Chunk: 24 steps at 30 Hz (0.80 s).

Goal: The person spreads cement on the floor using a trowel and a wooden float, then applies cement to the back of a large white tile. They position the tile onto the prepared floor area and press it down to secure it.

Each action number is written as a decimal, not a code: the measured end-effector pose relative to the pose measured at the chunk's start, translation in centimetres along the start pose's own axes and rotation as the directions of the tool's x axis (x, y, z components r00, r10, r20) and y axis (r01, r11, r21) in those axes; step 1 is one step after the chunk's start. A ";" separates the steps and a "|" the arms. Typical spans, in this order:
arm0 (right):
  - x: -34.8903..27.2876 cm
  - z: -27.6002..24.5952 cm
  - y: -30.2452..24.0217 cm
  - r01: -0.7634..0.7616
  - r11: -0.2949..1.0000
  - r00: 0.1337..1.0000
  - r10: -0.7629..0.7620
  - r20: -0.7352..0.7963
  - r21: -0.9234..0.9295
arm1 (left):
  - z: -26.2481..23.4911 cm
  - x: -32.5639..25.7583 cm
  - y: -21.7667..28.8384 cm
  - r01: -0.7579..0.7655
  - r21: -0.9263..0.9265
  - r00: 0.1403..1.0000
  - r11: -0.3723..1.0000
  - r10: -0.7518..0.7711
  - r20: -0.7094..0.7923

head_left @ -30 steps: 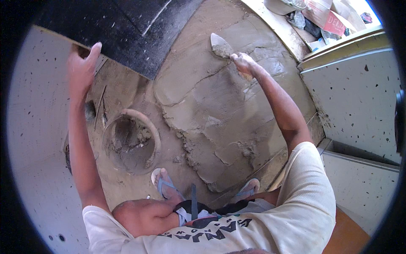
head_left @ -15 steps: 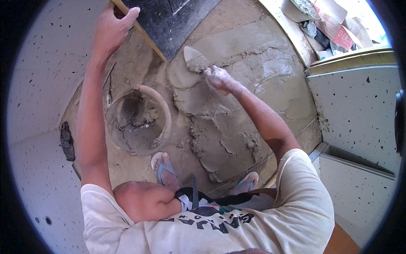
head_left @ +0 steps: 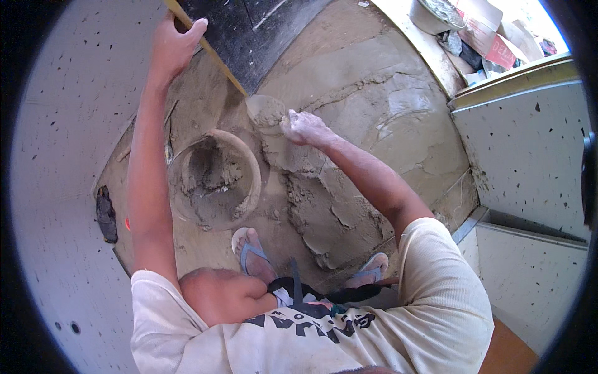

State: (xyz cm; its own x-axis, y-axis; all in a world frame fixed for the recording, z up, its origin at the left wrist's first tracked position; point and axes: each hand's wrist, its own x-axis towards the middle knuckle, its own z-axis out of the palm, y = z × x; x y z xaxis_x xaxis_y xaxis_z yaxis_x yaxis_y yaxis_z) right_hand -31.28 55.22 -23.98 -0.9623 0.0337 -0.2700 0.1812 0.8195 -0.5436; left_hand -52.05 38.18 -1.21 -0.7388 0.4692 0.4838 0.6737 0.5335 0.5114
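My left hand (head_left: 169,53) is closed on the edge of a dark panel (head_left: 249,43) with a yellowish rim, which leans in at the top. My right hand (head_left: 305,129) is wrapped round the handle of a trowel, mostly hidden by my fingers. Grey mortar lies on the trowel blade (head_left: 258,105), right by the panel's lower corner; whether they touch I cannot tell. Beneath and to the right spreads wet mortar (head_left: 339,212), smooth at the far side and lumpy near my feet. Left of it stands a round bucket (head_left: 254,177) with mortar inside.
Speckled pale walls or panels (head_left: 68,156) rise at the left, and another speckled panel (head_left: 523,149) stands at the right. Beyond a pale sill are a tub of grey mix (head_left: 430,19) and torn cardboard (head_left: 486,34). My sandalled feet (head_left: 254,252) flank the mortar's near edge.
My right hand has drawn the trowel left and slightly nearer, bringing its blade to the panel's corner. My left hand keeps its hold on the panel. The whole view has shifted slightly.
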 end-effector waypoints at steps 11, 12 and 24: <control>-1.1 -10.3 11.2 -0.410 0.907 0.898 0.383 -0.216 -0.095 | 0.6 -0.1 -0.5 0.111 -0.125 0.994 0.986 -0.109 0.025; -1.0 -11.2 12.8 -0.426 0.898 0.888 0.393 -0.240 -0.104 | 0.5 -0.1 -0.1 0.167 -0.105 0.985 0.980 -0.162 0.053; 2.8 -19.2 30.1 -0.609 0.780 0.779 0.554 -0.294 -0.145 | 0.1 -0.2 0.3 0.279 -0.037 0.957 0.960 -0.274 0.099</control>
State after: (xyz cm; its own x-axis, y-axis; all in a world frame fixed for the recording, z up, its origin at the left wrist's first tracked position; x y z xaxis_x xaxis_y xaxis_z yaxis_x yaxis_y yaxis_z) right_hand -32.37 90.94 -25.86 -0.7090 0.6484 -0.2774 0.6979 0.7015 -0.1442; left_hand -51.73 38.34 -1.23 -0.8931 0.3726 0.2522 0.4414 0.6170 0.6516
